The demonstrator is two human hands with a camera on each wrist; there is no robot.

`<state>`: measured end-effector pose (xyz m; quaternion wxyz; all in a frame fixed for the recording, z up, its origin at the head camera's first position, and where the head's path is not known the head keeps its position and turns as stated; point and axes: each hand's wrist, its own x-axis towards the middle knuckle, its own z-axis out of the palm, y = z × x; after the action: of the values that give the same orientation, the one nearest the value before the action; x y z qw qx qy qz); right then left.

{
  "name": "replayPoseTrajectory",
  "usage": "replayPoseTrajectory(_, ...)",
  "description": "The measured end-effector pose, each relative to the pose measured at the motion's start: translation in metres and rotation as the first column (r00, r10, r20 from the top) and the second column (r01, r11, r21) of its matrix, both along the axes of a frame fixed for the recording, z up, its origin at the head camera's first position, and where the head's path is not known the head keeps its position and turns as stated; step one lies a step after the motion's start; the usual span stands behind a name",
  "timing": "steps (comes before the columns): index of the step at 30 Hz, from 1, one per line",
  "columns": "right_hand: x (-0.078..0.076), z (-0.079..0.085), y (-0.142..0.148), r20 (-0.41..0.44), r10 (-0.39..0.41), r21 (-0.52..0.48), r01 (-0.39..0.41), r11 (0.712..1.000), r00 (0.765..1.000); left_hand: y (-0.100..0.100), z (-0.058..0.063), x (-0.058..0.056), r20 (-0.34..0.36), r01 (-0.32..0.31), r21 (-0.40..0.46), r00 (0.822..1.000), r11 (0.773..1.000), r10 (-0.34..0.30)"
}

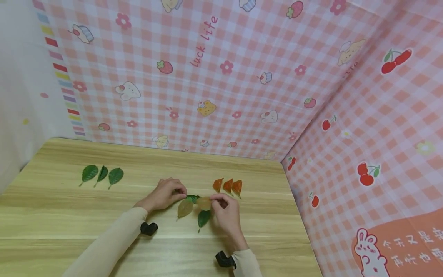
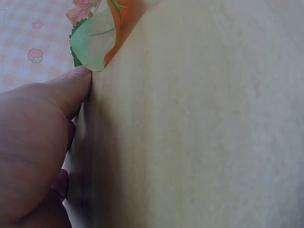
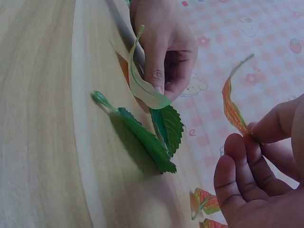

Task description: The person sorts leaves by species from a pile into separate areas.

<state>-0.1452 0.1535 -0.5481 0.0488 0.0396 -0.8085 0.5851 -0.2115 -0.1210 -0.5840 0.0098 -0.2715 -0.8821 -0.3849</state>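
My left hand (image 1: 169,193) pinches the edge of a dark green serrated leaf (image 3: 169,126) between thumb and finger, low over the table. A pale yellow-green leaf (image 1: 185,208) lies just in front of those fingertips and overlaps the green one in the right wrist view. Between thumb and fingertips, my right hand (image 1: 228,217) holds an orange-and-green leaf (image 3: 232,107) by one end, its stem pointing up and away. Below it, another dark green leaf (image 1: 204,218) rests on the wood, folded along its midrib.
Three green leaves (image 1: 115,176) form a row at the left of the wooden table (image 1: 166,250). Toward the back right, three orange-red leaves (image 1: 227,186) lie side by side. Pink checked cloth (image 1: 194,84) covers the walls behind and to the right.
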Motion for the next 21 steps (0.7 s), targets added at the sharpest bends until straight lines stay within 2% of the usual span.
replayPoseTrajectory(5,0.000,0.002,0.003,0.029,-0.043,-0.070,0.045,0.997,0.999,-0.001,0.001,0.001,0.002,0.004,0.005,1.000,1.000,-0.004)
replayPoseTrajectory(9,0.001,0.003,0.006,0.016,-0.048,-0.124,0.050,0.991,0.999,-0.001,0.000,0.001,-0.002,0.011,-0.006,1.000,1.000,-0.011)
replayPoseTrajectory(21,-0.001,0.001,0.015,-0.024,-0.083,-0.151,0.079,0.985,0.996,-0.002,0.001,0.001,-0.012,0.011,0.002,1.000,1.000,-0.011)
